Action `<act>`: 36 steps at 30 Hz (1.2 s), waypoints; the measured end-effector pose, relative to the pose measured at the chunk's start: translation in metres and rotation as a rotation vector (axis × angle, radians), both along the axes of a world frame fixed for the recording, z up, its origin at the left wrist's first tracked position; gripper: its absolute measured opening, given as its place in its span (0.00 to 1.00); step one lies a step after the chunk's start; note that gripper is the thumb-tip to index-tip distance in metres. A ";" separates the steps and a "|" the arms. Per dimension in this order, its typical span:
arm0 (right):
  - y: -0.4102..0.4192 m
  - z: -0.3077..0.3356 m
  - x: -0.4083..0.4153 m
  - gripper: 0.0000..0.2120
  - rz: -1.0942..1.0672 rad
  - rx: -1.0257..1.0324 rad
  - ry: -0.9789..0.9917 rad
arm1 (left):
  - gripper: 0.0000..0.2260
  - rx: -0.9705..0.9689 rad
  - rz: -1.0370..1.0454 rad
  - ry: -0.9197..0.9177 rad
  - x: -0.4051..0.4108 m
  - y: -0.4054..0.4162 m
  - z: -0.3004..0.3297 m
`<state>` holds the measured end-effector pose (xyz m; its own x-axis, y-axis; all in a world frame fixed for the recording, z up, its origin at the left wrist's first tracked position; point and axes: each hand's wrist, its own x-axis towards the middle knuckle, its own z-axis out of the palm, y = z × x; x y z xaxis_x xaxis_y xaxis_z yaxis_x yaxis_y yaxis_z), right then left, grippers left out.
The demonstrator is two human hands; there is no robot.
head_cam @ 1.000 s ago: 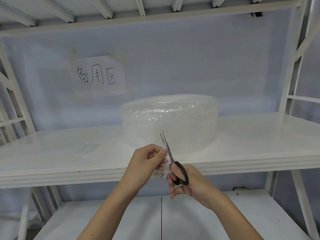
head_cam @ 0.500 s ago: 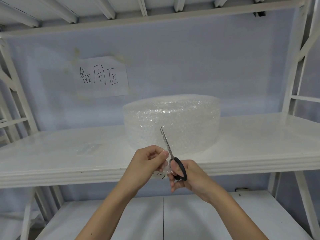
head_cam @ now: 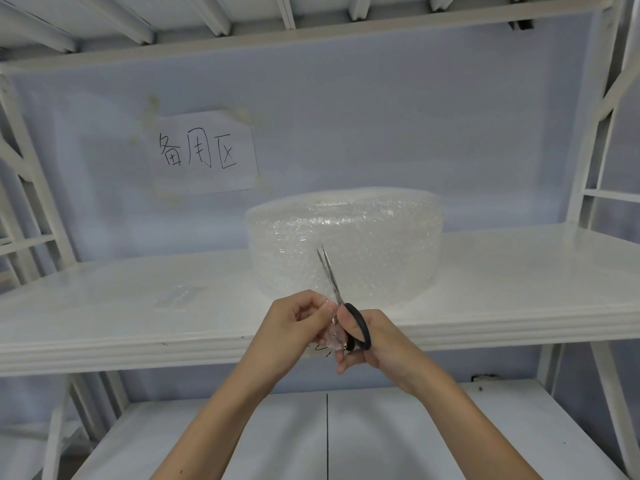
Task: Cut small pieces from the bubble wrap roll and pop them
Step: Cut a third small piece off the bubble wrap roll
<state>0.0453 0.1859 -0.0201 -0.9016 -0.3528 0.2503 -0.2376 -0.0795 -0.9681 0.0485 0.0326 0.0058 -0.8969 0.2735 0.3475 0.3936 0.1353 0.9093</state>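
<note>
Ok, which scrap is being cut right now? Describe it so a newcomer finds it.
Start at the bubble wrap roll on the white shelf. In front of its edge, the left hand pinches a small clear bubble wrap piece beside the black-handled scissors, unlike the flat scrap lying left.

Bubble wrap roll (head_cam: 346, 244), centre of the frame: clear plastic film, pebbled with bubbles, glinting. Small piece of wrap (head_cam: 334, 337) pinched in the left hand (head_cam: 298, 327): the same clear, crinkled film. Scissors (head_cam: 341, 306) in the right hand (head_cam: 374, 341): bright, smooth metal blades; black glossy handle loops. Shelf (head_cam: 502, 271) across the middle: white, smooth, faintly glossy. Sheet (head_cam: 206, 152) at upper left: matt white paper with black handwriting.
</note>
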 end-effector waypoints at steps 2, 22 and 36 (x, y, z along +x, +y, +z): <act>-0.001 0.001 -0.001 0.23 -0.012 0.006 0.012 | 0.08 -0.005 0.011 0.000 -0.001 -0.001 -0.001; 0.002 -0.010 0.006 0.19 -0.060 -0.013 -0.059 | 0.15 0.227 0.193 -0.011 -0.004 -0.006 0.007; 0.004 -0.004 0.008 0.19 -0.065 0.026 -0.061 | 0.06 0.205 0.174 0.018 -0.013 0.004 0.010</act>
